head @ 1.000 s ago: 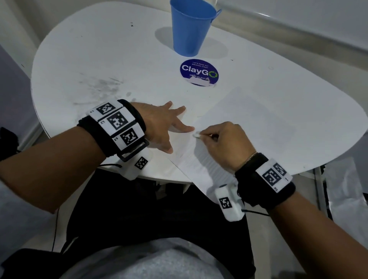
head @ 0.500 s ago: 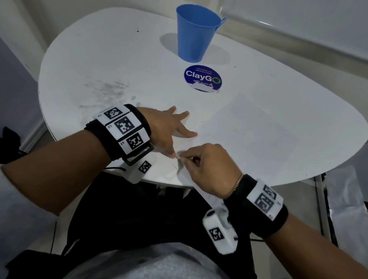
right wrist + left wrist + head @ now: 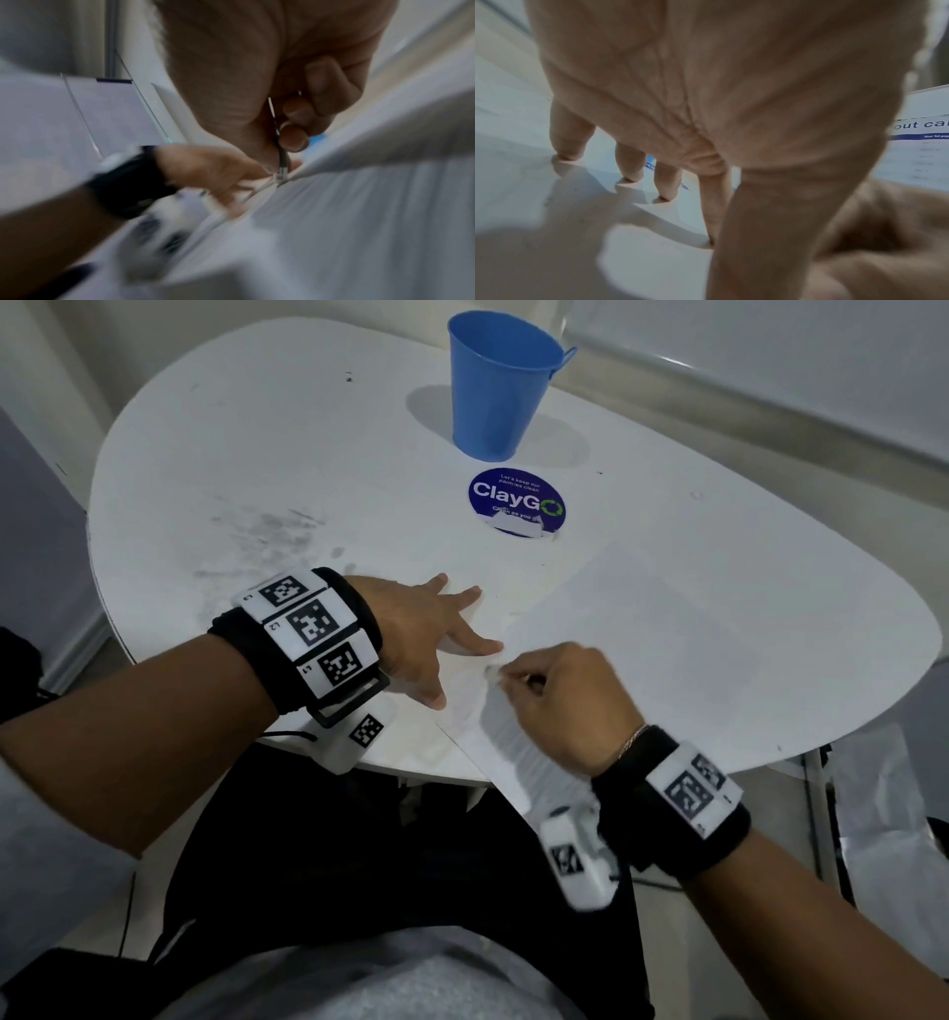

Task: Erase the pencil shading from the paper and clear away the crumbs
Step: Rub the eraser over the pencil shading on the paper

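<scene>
A white table point(image 3: 231, 454) fills the frame, a sheet of paper point(image 3: 642, 629) overhanging its lower edge. The left hand point(image 3: 421, 639) presses flat, fingers spread; the right hand point(image 3: 560, 701) pinches a pencil eraser point(image 3: 492, 672) onto the paper. A blue cup point(image 3: 495, 387) and sticker point(image 3: 516, 501) sit at upper centre.

From my remote seat this looks like an office pantry or break room. The plainest clue is the round blue ClayGo sticker point(image 3: 516, 501) stuck to the white rounded worktop point(image 3: 267, 454); its small print reads "Let's keep our pantries clean". A blue plastic cup point(image 3: 495, 385) stands just behind the sticker. The worktop carries grey smudges point(image 3: 267, 534) on its left part. Behind it I see plain pale walls with a light rail point(image 3: 744, 397) running along them, which suits a workplace common area rather than a home.
</scene>
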### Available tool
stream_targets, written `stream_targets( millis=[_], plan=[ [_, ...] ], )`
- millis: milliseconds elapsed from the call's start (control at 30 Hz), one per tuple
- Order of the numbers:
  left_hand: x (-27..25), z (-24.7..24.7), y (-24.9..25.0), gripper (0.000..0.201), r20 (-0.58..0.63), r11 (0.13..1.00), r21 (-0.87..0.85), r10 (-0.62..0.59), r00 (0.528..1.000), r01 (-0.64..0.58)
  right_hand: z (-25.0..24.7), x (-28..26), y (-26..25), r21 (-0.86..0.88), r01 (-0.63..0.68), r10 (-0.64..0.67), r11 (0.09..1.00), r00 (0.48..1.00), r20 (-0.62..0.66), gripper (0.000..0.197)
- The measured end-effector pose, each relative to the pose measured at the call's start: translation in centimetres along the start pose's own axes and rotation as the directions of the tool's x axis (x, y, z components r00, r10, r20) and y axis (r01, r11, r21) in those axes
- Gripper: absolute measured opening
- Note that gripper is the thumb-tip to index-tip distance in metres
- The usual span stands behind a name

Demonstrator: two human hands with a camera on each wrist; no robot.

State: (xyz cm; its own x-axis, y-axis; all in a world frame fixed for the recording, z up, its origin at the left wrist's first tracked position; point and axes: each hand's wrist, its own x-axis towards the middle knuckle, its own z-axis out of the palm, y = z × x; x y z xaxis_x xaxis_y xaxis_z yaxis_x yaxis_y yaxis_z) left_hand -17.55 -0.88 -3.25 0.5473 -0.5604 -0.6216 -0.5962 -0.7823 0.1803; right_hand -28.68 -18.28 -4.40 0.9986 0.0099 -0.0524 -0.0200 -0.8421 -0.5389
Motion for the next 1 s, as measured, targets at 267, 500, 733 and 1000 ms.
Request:
stream_targets(
  millis=[267,500,733,1000],
  plan=[
    [-0.5,-0.1,0.5,0.085,0.005,0.999,0.052,-0.010,1.000,0.010,-1.6,0.9,2.2,-0.016,-0.084,0.082,0.996,0.993,-0.082,0.016],
    [-0.7,-0.2,0.7,0.085,0.010,0.999,0.035,-0.015,1.000,0.014,-1.0,0.3,1.4,0.011,-0.043,0.043,0.999,0.999,0.010,0.014],
    [-0.5,-0.2,0.7,0.088,0.012,0.999,0.038,-0.017,1.000,0.016,-0.3,-0.1,0.8,-0.017,-0.023,0.023,1.000,1.000,0.010,0.015],
    [-0.5,-0.3,0.7,0.090,0.026,0.999,0.035,-0.026,0.999,0.026,-0.9,0.6,0.7,-0.067,-0.029,0.031,0.997,0.999,0.029,0.018]
  ],
)
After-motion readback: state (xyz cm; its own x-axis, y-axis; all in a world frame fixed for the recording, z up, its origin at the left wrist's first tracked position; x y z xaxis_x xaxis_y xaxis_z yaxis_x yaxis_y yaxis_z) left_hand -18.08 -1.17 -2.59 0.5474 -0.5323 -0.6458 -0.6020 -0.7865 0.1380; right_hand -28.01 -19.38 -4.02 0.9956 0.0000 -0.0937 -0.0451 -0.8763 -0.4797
